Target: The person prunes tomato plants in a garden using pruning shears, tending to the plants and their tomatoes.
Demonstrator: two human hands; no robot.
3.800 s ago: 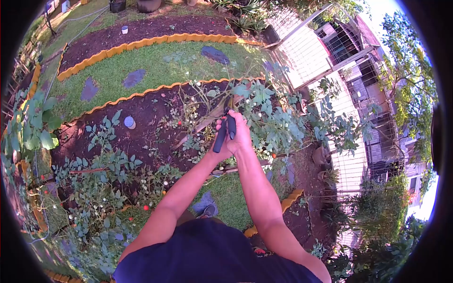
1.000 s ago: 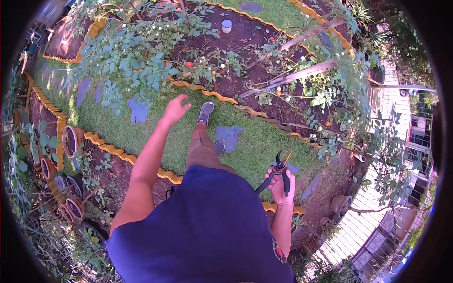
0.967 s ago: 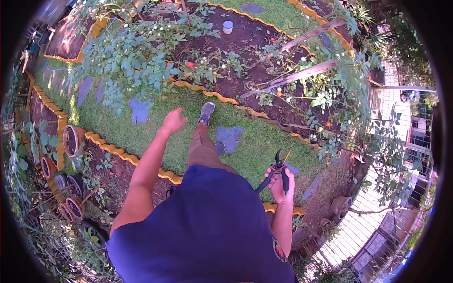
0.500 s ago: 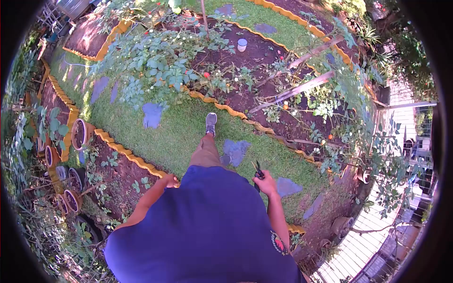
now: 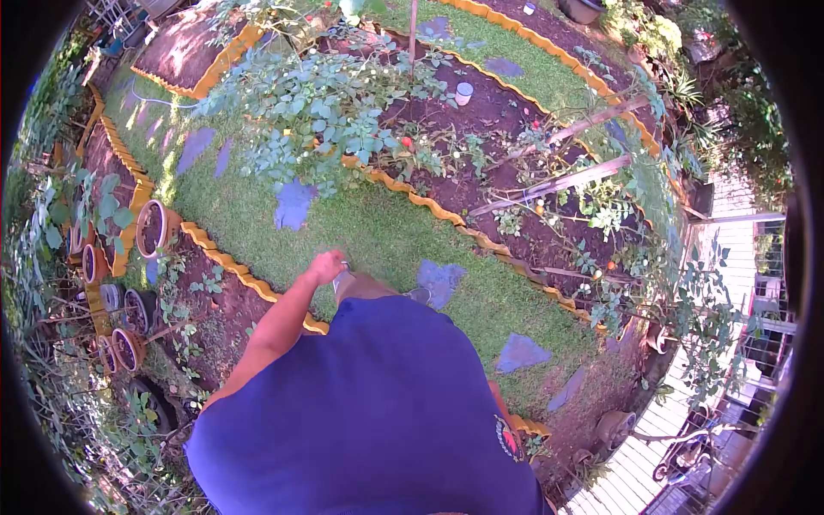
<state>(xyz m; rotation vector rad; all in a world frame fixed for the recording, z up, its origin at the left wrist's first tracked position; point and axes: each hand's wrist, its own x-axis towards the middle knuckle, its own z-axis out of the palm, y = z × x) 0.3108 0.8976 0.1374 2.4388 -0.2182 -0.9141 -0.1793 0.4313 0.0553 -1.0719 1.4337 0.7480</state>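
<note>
My left hand point(image 5: 327, 266) hangs in front of my body over the grass point(image 5: 360, 223), near my leg in brown trousers point(image 5: 365, 287). Its fingers are curled, and a small pale bit shows at the fingertips, too small to name. My right hand is out of sight behind the blue shirt point(image 5: 386, 386); only a strip of that forearm shows at the shirt's right edge. A shoe point(image 5: 420, 294) shows partly beside a grey stepping stone point(image 5: 441, 281).
Scalloped yellow edging point(image 5: 438, 209) borders a soil bed with tomato plants point(image 5: 318, 103), wooden stakes point(image 5: 558, 184) and a white cup point(image 5: 464, 93). Clay pots point(image 5: 156, 229) stand at the left. More stepping stones point(image 5: 522, 353) lie on the right. White paving point(image 5: 657, 438) is at the lower right.
My left hand has swung forward and right, in front of my body. My right hand, with black-handled cutters in it before, has gone out of view. The leading foot is now mostly hidden.
</note>
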